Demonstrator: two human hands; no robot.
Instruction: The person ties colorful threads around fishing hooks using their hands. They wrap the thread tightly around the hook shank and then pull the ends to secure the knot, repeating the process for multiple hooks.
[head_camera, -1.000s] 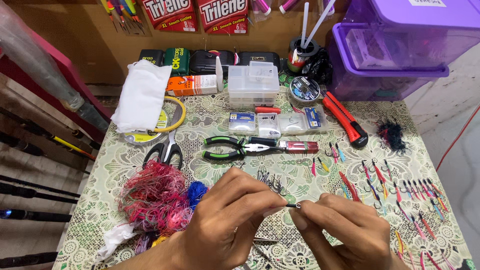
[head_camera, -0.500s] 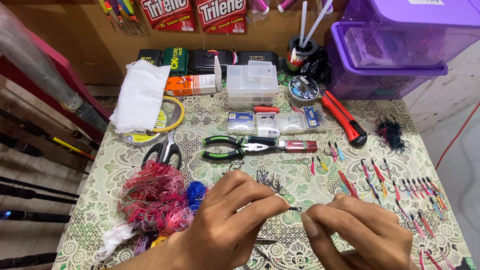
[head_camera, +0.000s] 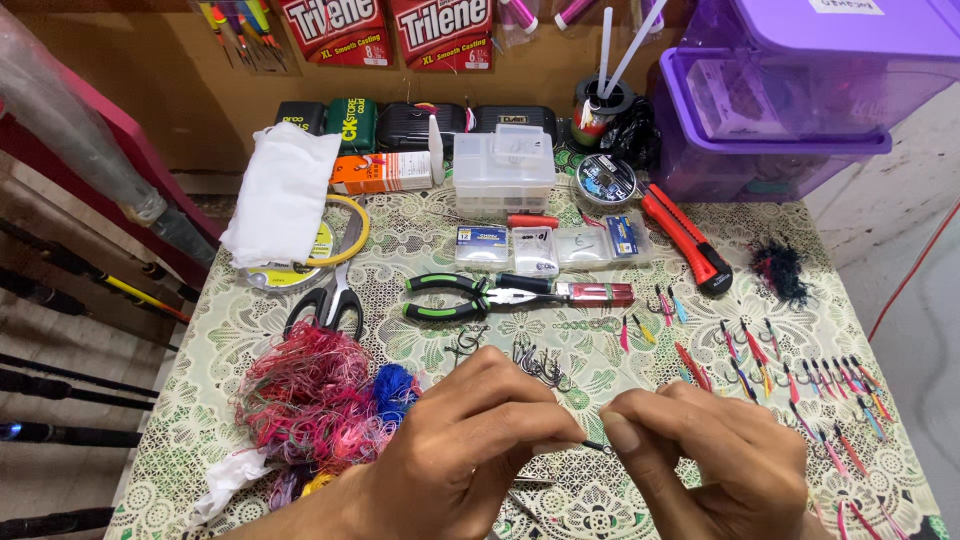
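Note:
Low over the near edge of the table, my left hand (head_camera: 470, 450) and my right hand (head_camera: 715, 455) meet fingertip to fingertip. Between them they pinch a small fish hook (head_camera: 596, 447), of which only a thin dark bit shows. Just beyond the fingers lies a loose pile of bare hooks (head_camera: 535, 365). To the left of my left hand sits a tangle of red, pink and blue thread (head_camera: 315, 395). Rows of hooks dressed in coloured thread (head_camera: 800, 385) are laid out to the right of my right hand.
Green-handled pliers (head_camera: 460, 297), black scissors (head_camera: 325, 308), a red utility knife (head_camera: 685, 238), small hook packets (head_camera: 545, 247), a clear compartment box (head_camera: 503, 170), a line spool (head_camera: 603, 182), a white cloth (head_camera: 282, 195) and a purple bin (head_camera: 800, 95) fill the far half. Fishing rods (head_camera: 70, 385) lean at left.
My two hands have stayed pinched together on the hook, with the right hand's fingers curling over more and shifting slightly. Nothing on the table moved.

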